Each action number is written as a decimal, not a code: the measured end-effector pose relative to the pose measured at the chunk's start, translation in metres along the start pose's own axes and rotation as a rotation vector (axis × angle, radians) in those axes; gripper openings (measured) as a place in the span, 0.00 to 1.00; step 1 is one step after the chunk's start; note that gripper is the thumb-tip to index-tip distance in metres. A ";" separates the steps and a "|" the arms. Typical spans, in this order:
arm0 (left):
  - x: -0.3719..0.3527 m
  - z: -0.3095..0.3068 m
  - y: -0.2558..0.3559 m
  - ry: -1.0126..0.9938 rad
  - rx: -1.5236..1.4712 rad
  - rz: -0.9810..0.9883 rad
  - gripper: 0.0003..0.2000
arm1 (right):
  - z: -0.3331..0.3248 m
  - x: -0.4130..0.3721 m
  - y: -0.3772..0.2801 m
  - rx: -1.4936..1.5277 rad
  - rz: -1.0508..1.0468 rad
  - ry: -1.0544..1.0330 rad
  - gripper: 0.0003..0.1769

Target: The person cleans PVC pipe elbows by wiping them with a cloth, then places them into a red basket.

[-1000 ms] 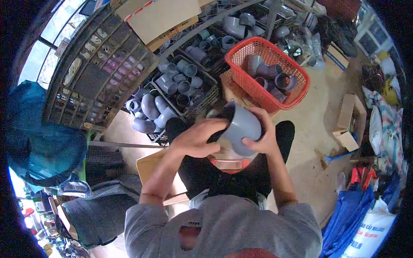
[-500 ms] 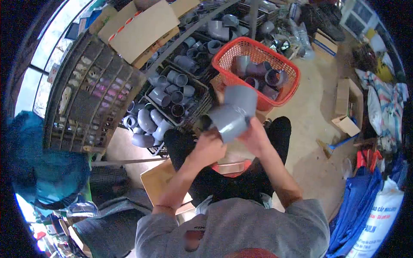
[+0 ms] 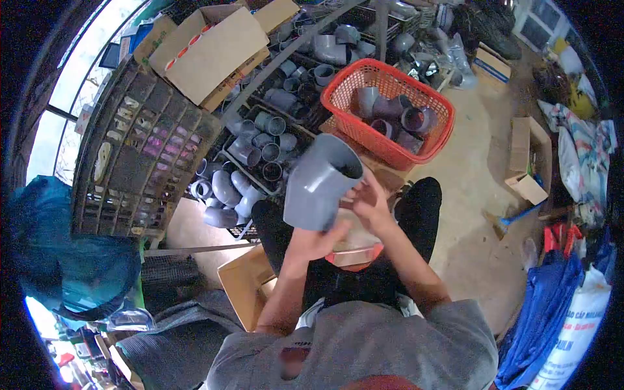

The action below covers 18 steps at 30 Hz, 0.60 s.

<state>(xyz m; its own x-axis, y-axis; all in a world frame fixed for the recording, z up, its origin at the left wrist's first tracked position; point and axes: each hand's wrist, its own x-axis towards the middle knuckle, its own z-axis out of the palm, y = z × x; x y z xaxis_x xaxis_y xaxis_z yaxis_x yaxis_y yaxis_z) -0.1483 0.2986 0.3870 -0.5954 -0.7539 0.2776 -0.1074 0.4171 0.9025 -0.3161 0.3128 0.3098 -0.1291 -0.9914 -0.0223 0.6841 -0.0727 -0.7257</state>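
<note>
A large grey plastic pipe elbow [image 3: 318,182] is held up over my lap, with one open end facing up and to the right. My right hand [image 3: 372,207] grips it by the rim of that opening, fingers curled against the edge. Below the elbow's lower end, my left hand [image 3: 318,242] presses up against it, its fingers partly hidden behind the fitting. Just beyond stands a red plastic basket [image 3: 331,104], where several grey pipe fittings [image 3: 390,107] lie.
Black crates [image 3: 305,140] full of grey fittings stand ahead to the left, with loose elbows [image 3: 224,188] beside them. A dark slatted crate [image 3: 136,162] leans at the left. Cardboard boxes [image 3: 221,55] sit above. An open carton [image 3: 244,286] lies by my left leg.
The elbow has turned so that an open end now faces up and right, and it has shifted left. My left hand has moved down to its lower end.
</note>
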 end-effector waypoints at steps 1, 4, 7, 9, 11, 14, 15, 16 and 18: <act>0.000 0.003 -0.002 0.005 -0.001 0.000 0.25 | 0.000 -0.004 0.007 -0.061 -0.061 -0.005 0.58; -0.025 0.029 -0.013 -0.065 -0.245 -0.007 0.28 | 0.017 -0.013 -0.002 -0.097 -0.057 0.042 0.60; -0.041 0.031 -0.026 0.011 -0.463 -0.179 0.33 | 0.031 -0.007 -0.009 -0.083 -0.084 0.031 0.58; -0.048 0.031 -0.030 0.091 -0.682 -0.349 0.39 | 0.049 -0.003 -0.013 0.415 -0.183 -0.167 0.57; -0.050 0.034 -0.032 0.170 -0.906 -0.515 0.45 | 0.030 0.005 -0.004 0.318 -0.188 -0.102 0.56; -0.029 0.032 0.012 0.276 -1.279 -0.517 0.36 | -0.014 0.020 0.023 0.040 -0.206 0.096 0.55; -0.026 0.032 0.016 0.424 -0.796 -0.541 0.34 | -0.018 0.022 0.027 -0.050 -0.214 0.160 0.54; -0.023 0.028 0.018 0.447 -0.839 -0.454 0.31 | 0.005 0.009 0.004 -0.002 -0.057 0.191 0.52; -0.020 0.017 0.006 0.340 -0.696 -0.340 0.27 | 0.001 -0.003 0.014 0.010 -0.079 0.125 0.52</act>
<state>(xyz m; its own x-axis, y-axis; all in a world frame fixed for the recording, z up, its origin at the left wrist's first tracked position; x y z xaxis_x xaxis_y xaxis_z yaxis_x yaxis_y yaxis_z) -0.1511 0.3249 0.3813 -0.3353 -0.9400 -0.0626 0.3434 -0.1838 0.9210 -0.3056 0.3147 0.3006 -0.2702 -0.9614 -0.0513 0.6756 -0.1514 -0.7215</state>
